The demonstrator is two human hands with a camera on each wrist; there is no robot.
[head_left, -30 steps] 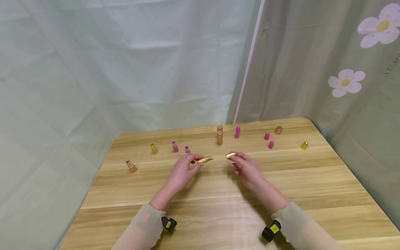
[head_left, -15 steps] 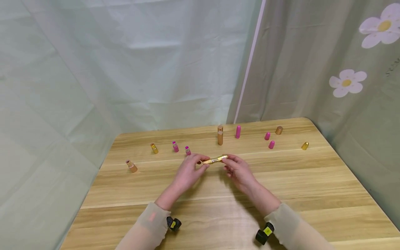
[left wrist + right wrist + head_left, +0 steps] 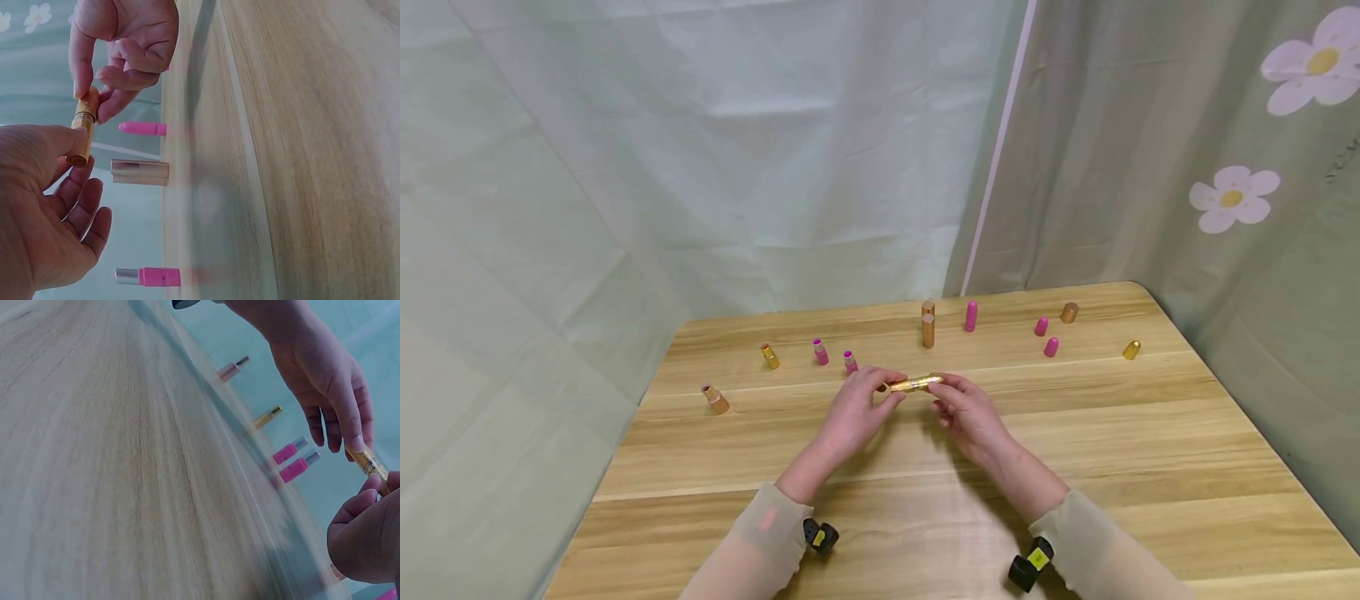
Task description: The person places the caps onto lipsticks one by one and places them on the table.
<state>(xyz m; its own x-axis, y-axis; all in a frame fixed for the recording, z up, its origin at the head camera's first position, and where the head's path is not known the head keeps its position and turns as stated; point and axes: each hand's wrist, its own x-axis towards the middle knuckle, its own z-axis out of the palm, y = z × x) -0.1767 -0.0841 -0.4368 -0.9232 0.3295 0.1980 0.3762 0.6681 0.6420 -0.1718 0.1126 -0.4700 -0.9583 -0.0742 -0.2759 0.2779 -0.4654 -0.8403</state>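
Note:
A gold lipstick tube (image 3: 914, 384) is held level above the table, with a narrow silvery seam ring showing at mid-length in the left wrist view. My left hand (image 3: 859, 410) pinches its base between thumb and fingers. Its cap end is pinched by my right hand (image 3: 972, 418), the other fingers curled beneath. Nearest behind my left hand stand two magenta lipstick bases, one (image 3: 850, 361) partly hidden by it and the other (image 3: 821, 352) farther left. In the right wrist view the lipstick tube (image 3: 369, 464) runs between both sets of fingertips.
A gold base (image 3: 770, 357) and a rose-gold base (image 3: 716, 399) stand uncapped at left. Behind the hands are copper tubes (image 3: 928, 331) and a closed pink tube (image 3: 972, 317). Loose pink caps (image 3: 1051, 347), a copper cap (image 3: 1070, 312) and a gold cap (image 3: 1131, 350) stand right.
Both hands came together from a gap. The gold cap in my right hand met the base in my left, then slid further over it, covering the shiny collar between them.

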